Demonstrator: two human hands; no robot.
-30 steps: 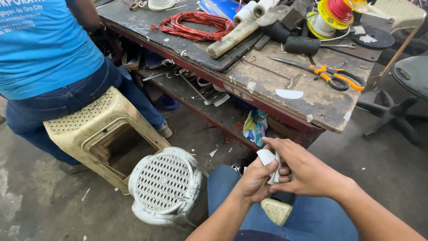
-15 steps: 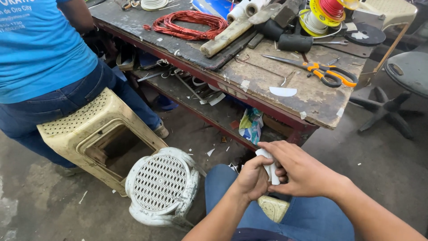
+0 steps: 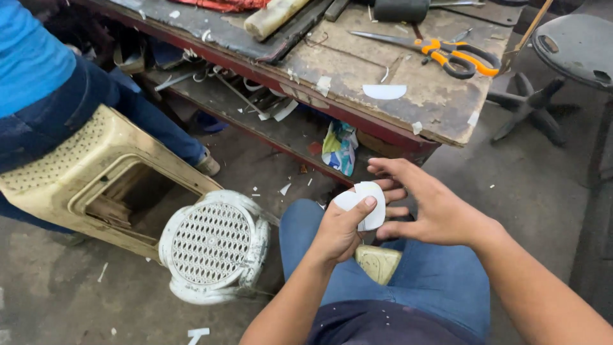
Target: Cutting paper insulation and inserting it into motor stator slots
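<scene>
Above the person's blue-jeaned lap (image 3: pixel 440 281), the left hand (image 3: pixel 341 227) pinched a small white rounded piece of sheet material (image 3: pixel 367 203) between thumb and fingers. The right hand (image 3: pixel 424 204) was just beside that white piece, its fingers spread and loosely curved, their tips touching its far edge; it gripped nothing firmly. Below the white piece, a cream plastic stool corner (image 3: pixel 378 262) showed between the knees. Left of the white piece lay a toppled white round plastic stool with a perforated seat (image 3: pixel 214 246), and further left a cream square plastic stool (image 3: pixel 102 172) bore another person in a blue shirt and jeans (image 3: pixel 45 96). Beyond the white piece stood a worn wooden workbench (image 3: pixel 408 102), with orange-handled scissors (image 3: pixel 447 54) and a white half-round offcut (image 3: pixel 384 91) on top.
</scene>
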